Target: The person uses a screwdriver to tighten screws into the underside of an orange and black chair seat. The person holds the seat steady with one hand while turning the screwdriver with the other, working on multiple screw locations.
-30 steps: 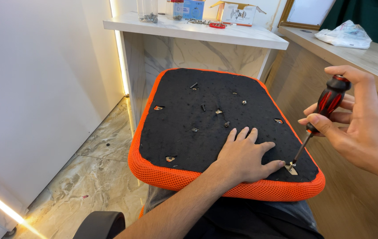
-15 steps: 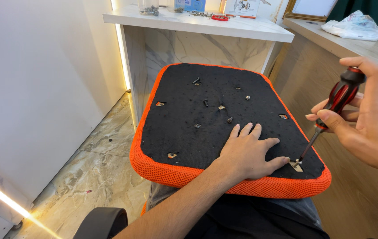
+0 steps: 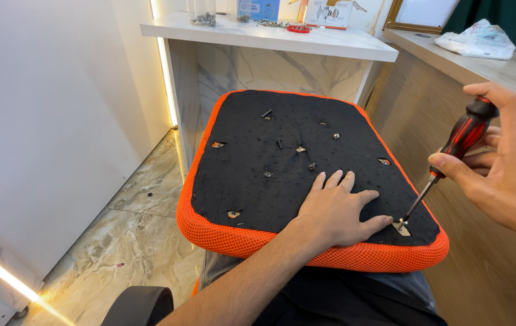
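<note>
An upturned seat cushion [image 3: 258, 151] with a black underside and orange mesh rim rests on my lap. My left hand [image 3: 333, 208] lies flat on the black surface, fingers spread, thumb beside a small metal bracket [image 3: 401, 227] near the front right corner. My right hand [image 3: 505, 160] grips a red-and-black screwdriver [image 3: 451, 154], tilted, with its tip down on that bracket. Several loose screws [image 3: 279, 143] lie scattered across the middle of the cushion.
A white marble-look shelf [image 3: 270, 35] stands behind the cushion, carrying boxes, jars and small hardware. A wooden counter [image 3: 511, 66] with a plastic bag [image 3: 475, 39] runs along the right. A white wall panel is at left, marble floor [image 3: 131, 241] below.
The view has shifted slightly. My right hand has lifted a little on the screwdriver handle while the tip stays on the bracket. My left hand stays flat in place.
</note>
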